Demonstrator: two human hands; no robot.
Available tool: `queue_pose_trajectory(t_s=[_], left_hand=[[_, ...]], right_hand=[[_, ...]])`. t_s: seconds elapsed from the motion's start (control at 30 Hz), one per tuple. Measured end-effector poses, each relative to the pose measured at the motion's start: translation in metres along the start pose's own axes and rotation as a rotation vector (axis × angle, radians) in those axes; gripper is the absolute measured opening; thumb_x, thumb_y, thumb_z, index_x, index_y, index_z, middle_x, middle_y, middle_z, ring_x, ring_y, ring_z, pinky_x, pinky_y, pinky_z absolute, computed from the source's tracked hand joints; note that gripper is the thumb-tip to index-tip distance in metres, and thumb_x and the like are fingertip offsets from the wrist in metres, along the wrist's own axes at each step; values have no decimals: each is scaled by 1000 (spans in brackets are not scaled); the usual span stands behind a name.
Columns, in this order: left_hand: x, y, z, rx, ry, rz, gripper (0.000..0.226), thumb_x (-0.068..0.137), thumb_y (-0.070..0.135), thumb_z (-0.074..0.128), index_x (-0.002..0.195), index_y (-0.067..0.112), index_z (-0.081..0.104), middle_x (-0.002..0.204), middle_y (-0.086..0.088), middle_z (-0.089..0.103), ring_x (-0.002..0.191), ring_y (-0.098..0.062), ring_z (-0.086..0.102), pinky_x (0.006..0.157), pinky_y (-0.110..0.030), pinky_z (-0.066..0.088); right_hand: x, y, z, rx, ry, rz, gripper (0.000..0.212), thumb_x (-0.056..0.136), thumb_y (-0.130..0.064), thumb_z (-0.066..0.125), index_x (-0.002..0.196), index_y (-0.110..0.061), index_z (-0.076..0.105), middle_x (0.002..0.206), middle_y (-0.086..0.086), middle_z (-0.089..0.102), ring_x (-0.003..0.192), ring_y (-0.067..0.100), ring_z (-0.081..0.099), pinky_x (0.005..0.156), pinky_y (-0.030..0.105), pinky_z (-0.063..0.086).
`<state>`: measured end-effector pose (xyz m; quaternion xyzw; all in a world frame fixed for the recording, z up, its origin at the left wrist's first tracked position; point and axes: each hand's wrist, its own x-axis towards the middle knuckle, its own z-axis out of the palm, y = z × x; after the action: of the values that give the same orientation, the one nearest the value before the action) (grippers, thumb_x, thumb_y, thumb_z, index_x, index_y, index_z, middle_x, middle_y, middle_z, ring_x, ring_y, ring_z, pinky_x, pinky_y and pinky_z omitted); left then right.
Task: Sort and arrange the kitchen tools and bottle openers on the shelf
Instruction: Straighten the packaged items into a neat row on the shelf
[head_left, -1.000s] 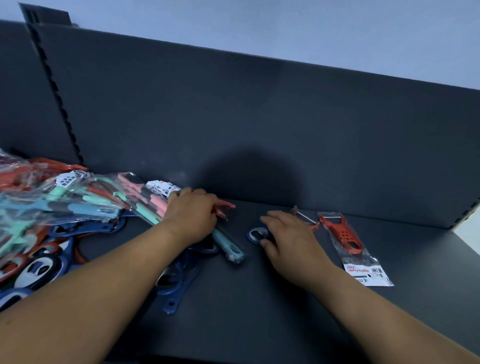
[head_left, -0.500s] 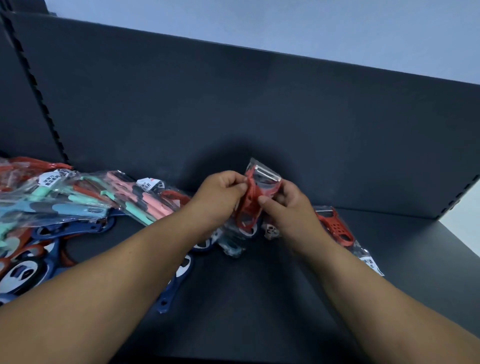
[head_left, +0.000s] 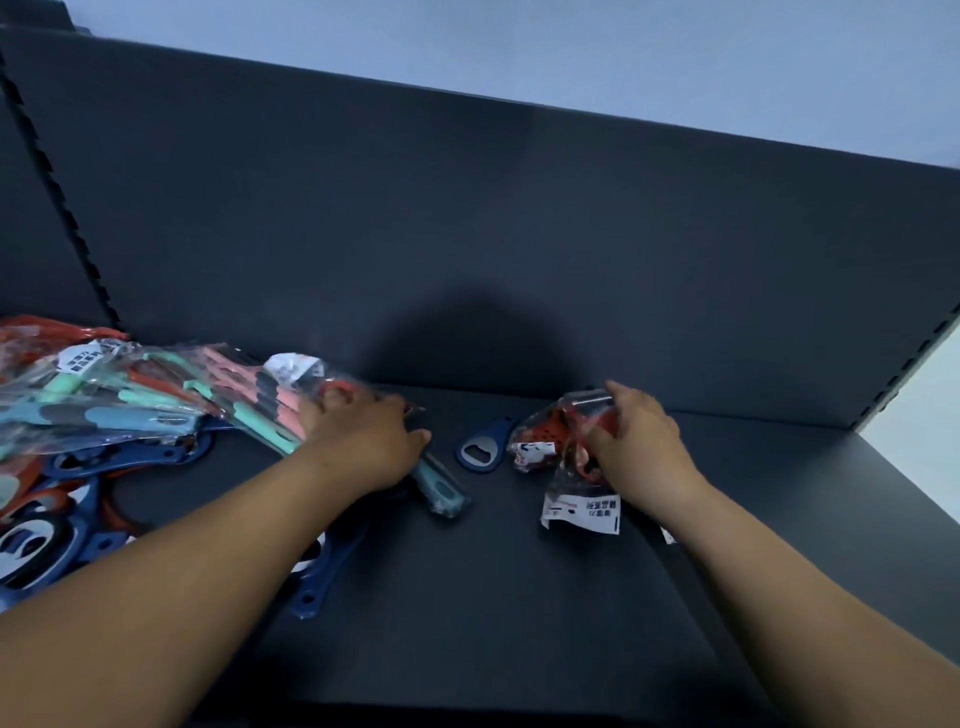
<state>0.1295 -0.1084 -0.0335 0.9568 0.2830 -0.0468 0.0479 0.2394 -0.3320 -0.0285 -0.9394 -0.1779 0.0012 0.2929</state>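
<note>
Sorting step: red peelers (head_left: 558, 434) in clear bags are being gathered at the right of the shelf (head_left: 519, 623), well apart from the mixed pile of bagged tools (head_left: 104, 410) at the left. Most of the stock looks unsorted, so the job seems to be at an early stage.
Right hand (head_left: 641, 447): fingers curled round the crinkled peeler bags, holding them low. Whether they rest on the shelf or hang just above it cannot be told.
Left hand (head_left: 363, 441): knuckles up at the pile's near edge, fingers bent into the packets. Whether they have closed on one cannot be told.
Between the hands: a blue bottle opener (head_left: 480, 449) lies flat, loose and unbagged.
Under the left hand: a teal-handled tool (head_left: 439, 483) juts toward the viewer in its sleeve.
Next move: probably setting the peelers down as a group and drawing one matching packet free. The slippery, overlapping bags call for a firm pinch.
Look of the goods: red perforated plastic, glossy wrap and white printed labels.
</note>
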Motion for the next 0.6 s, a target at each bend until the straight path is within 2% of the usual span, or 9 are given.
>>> queue_pose_trajectory(t_s=[0.07,0.13,0.2,0.23,0.33,0.4,0.5,0.6], left_hand=[[-3,0,0,-75,56,205,46,90,47,44,135,42,41,148,3,38,140,-24,22,108,-51,15],[-10,3,-3,-160,29,380,49,89,34,49,136,45,40,149,11,35,143,-14,18,111,-49,10],[-18,5,-4,-198,-4,422,60,88,29,52,143,39,31,156,10,25,146,-12,8,115,-47,3],[-20,5,-2,-201,11,404,69,87,33,54,148,33,22,159,7,17,147,-13,3,116,-46,1],[-26,-3,3,-131,23,238,103,78,64,55,152,22,-2,161,0,-1,148,-22,-7,117,-47,-1],[-27,-11,6,-85,-28,148,111,73,76,51,152,21,-5,161,-3,-2,147,-25,-8,117,-49,-1],[-30,-19,7,-64,-47,115,110,72,79,46,152,20,-3,161,-4,2,148,-24,-6,117,-49,1],[-31,-28,3,-67,-41,91,104,76,73,46,152,22,-2,161,-4,2,148,-24,-7,117,-51,-2]], right_hand=[[-5,-7,6,-221,-9,-70,60,94,-37,49,148,-24,27,159,4,15,146,27,9,117,44,14],[-8,-17,10,-439,-31,-106,59,95,-38,44,148,-27,23,161,0,-3,146,29,-10,116,48,4],[-11,-26,11,-576,-58,-93,56,93,-33,43,146,-27,26,160,2,-10,144,33,-19,115,53,-3],[-12,-29,11,-610,-66,-95,55,92,-30,43,145,-26,28,160,3,-9,144,34,-20,114,55,-5],[-14,-40,15,-581,-39,-255,53,94,-31,42,145,-24,31,160,5,7,147,31,-5,117,51,2],[-15,-52,23,-442,-93,-446,54,96,-41,43,146,-25,32,158,4,20,146,25,12,118,43,13],[-18,-71,36,-371,-283,-642,65,91,-51,50,148,-29,28,157,-1,24,144,20,20,118,37,16],[-17,-76,47,-432,-344,-674,67,88,-47,57,147,-29,31,155,-3,30,141,17,28,116,35,20]])
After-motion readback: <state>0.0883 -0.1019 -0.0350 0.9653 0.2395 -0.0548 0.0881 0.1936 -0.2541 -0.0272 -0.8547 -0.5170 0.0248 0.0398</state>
